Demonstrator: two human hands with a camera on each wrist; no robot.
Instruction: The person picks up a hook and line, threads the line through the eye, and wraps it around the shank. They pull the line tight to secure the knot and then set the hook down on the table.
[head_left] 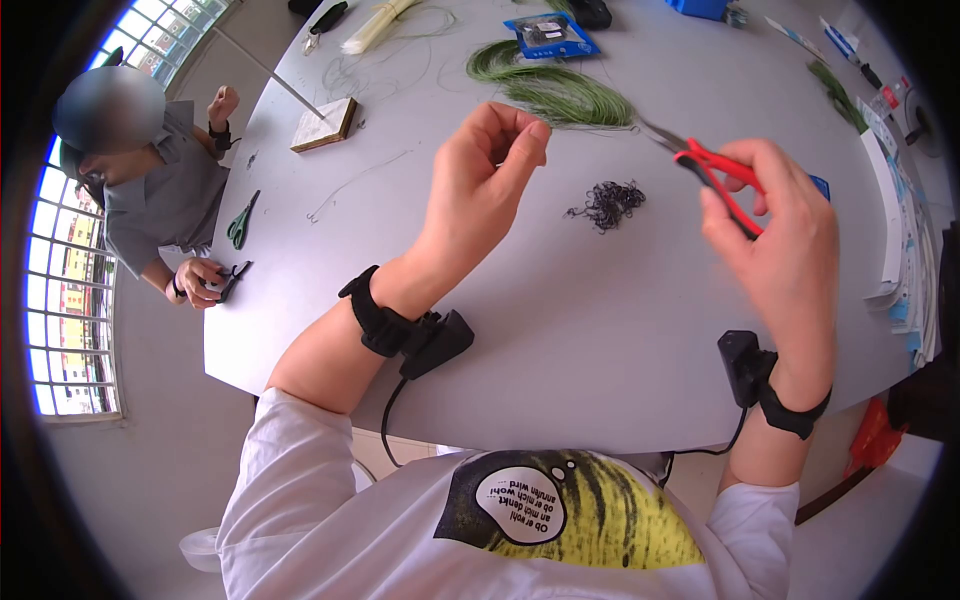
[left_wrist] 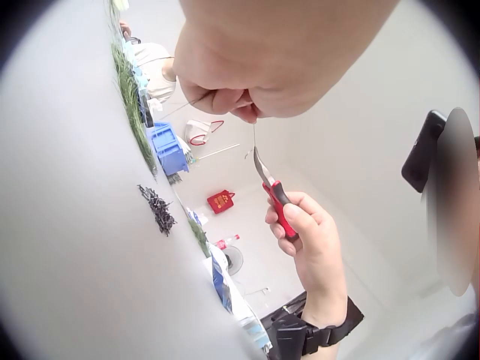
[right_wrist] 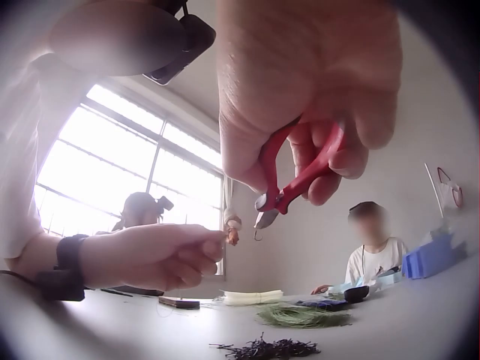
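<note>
My left hand [head_left: 485, 185] is raised over the table, thumb and fingers pinching a thin line [left_wrist: 254, 133]. That line runs from the fingertips toward the pliers' tip in the left wrist view. My right hand [head_left: 785, 225] grips red-and-black-handled pliers [head_left: 722, 170], their narrow metal nose pointing toward my left hand. A small hook [right_wrist: 258, 235] shows at the nose of the pliers in the right wrist view. Below and between both hands lies a pile of small black hooks [head_left: 607, 205]. Behind it rests a bundle of green line [head_left: 560, 95].
A blue packet [head_left: 552, 36] lies beyond the green bundle. At the left stand a wooden block [head_left: 324, 126] with a rod, and green-handled scissors [head_left: 243, 220]. Another person [head_left: 160, 170] sits at the left edge. Papers and packets [head_left: 900, 250] line the right edge.
</note>
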